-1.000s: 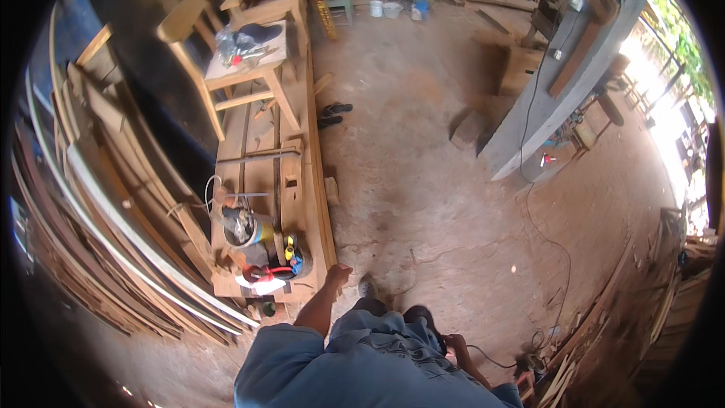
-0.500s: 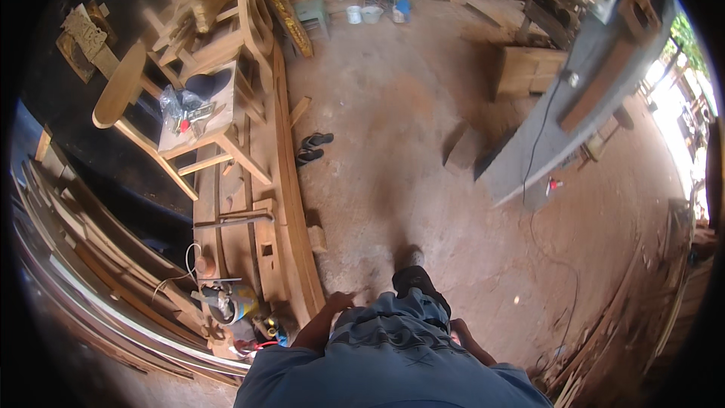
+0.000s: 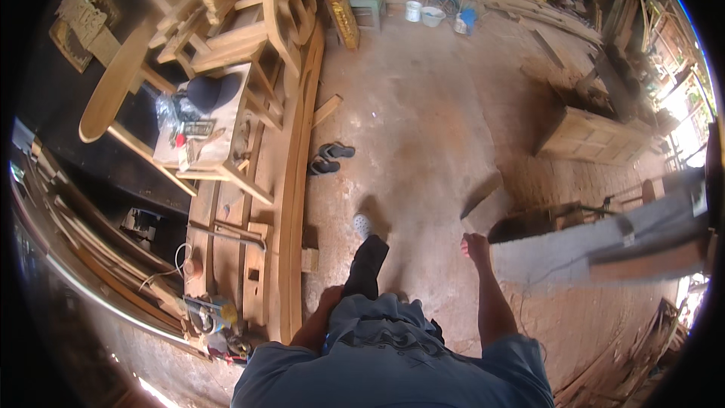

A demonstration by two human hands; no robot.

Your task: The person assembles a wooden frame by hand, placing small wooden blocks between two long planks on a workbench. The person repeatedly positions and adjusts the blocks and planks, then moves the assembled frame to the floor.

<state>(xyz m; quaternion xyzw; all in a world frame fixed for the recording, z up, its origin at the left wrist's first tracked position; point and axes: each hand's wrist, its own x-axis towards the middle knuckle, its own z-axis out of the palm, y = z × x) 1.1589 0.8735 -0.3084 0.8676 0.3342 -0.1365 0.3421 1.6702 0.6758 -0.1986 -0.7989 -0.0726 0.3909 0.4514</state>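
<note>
The dirt floor (image 3: 423, 128) is wide and bare ahead, so room is found there. The long curved wood planks (image 3: 291, 204) lie close on the left and could be tripped on. A pair of sandals (image 3: 329, 159) is set beside them. The right hand (image 3: 476, 245) is loosely curled, nothing held. The left hand (image 3: 330, 301) is by the hip; its fingers cannot be told.

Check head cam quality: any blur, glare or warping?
Head view: right hand sharp, left hand against the trousers; grey beam motion-smeared at right; daylight blown out at the right rim; long planks bow with fisheye; black circular vignette.
</note>
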